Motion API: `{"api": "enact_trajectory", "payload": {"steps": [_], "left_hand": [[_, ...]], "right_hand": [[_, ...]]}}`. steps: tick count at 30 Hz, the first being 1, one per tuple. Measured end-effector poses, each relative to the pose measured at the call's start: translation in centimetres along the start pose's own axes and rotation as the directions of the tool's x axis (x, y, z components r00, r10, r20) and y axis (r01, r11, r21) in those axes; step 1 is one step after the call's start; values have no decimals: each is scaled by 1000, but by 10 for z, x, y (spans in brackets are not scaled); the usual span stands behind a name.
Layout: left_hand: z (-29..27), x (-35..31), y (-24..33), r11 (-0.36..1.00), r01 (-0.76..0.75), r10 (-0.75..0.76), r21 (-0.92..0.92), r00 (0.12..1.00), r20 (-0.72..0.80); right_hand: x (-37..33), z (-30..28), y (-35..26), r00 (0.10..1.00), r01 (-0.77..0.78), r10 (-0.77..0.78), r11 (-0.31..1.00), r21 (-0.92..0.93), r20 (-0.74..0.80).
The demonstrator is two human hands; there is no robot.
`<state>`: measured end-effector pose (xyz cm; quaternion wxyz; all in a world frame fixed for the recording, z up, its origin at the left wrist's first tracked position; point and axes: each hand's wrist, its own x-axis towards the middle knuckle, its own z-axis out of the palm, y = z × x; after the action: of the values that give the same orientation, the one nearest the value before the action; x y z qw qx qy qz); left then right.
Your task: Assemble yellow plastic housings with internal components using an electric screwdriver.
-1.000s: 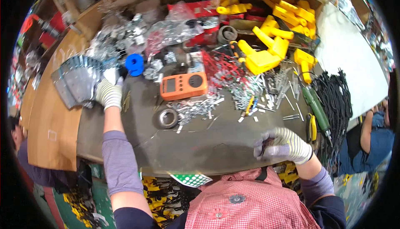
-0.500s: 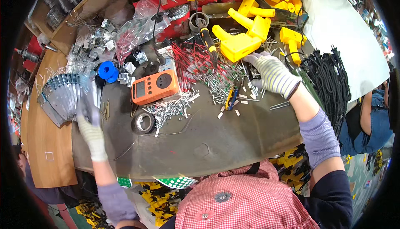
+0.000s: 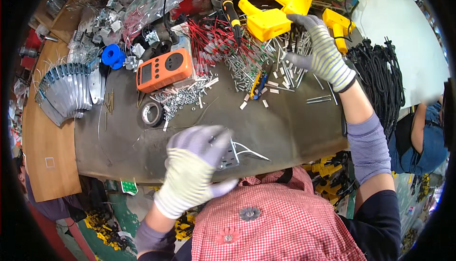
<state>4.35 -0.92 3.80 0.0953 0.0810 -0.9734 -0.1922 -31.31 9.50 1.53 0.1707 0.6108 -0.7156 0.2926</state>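
Note:
In my left hand (image 3: 192,159), near the front edge of the table, is a flat metal plate (image 3: 230,159) with white wires on its right side. The hand is smeared by motion and covers much of the plate. My right hand (image 3: 319,52) is raised at the right, fingers and thumb apart, with nothing between them. Its fingertips are beside a yellow plastic housing with a handle (image 3: 268,23); whether they touch I cannot tell. Below that hand lie loose long screws (image 3: 300,73) and small white pieces (image 3: 274,84).
A fan of metal plates (image 3: 66,92) lies on the left wooden board. Mid-table are an orange meter (image 3: 164,71), black tape roll (image 3: 152,114), nuts (image 3: 183,99), red-wired parts (image 3: 206,38), a screwdriver (image 3: 232,16) and cutters (image 3: 256,88). Black cords (image 3: 377,83) lie at right.
My left hand has come from the fan of plates to the front middle, bringing a metal plate with white wires. My right hand has lifted slightly, its fingers spread wider. The view has shifted.

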Motion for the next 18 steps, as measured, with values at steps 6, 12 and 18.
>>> {"api": "enact_trajectory", "payload": {"steps": [6, 12, 18], "left_hand": [[54, 30, 6, 984, -58, 74, 166, 993, -93], [62, 29, 1, 980, -62, 1, -189, 952, -307], [34, 8, 2, 990, 96, -109, -104, 985, -131]], "right_hand": [[-4, -6, -46, 990, 46, -6, 959, 281, -141], [-90, -7, -113, 933, -269, 13, 687, 675, 359], [-86, 13, -145, 912, -321, 52, 706, 631, 407]]}}
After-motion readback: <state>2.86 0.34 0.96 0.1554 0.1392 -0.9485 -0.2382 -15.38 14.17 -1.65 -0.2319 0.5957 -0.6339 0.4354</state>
